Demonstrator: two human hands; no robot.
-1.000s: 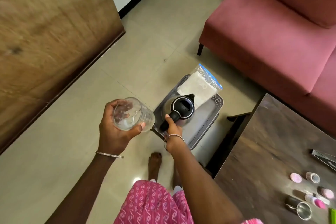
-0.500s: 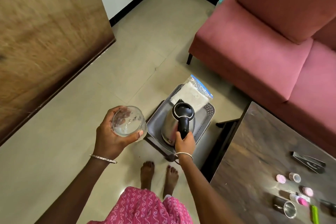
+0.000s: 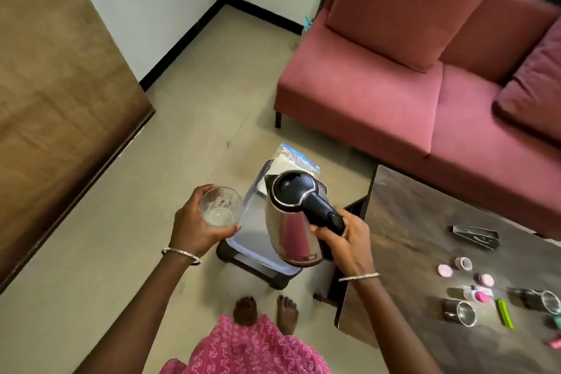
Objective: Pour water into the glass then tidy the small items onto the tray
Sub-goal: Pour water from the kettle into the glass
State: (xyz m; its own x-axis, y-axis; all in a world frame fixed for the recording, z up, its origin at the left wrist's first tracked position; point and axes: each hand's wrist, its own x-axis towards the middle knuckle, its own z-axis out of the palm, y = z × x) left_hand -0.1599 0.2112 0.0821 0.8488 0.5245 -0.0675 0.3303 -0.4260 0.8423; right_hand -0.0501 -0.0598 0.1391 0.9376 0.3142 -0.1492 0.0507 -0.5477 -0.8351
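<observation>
Steel kettle hangs above the grey tray, gripped by its black handle in the right hand; its body tilts, spout toward the upper left, handle toward the lower right. Just left of it the left hand is wrapped round the glass, mouth up (whether it holds water I cannot tell). A plastic bag lies at the tray's far end. The tray sits on a low stand over beige floor tiles. To the right, the dark desk carries small pink lids, a steel cup and a green stick. A red sofa stands beyond.
</observation>
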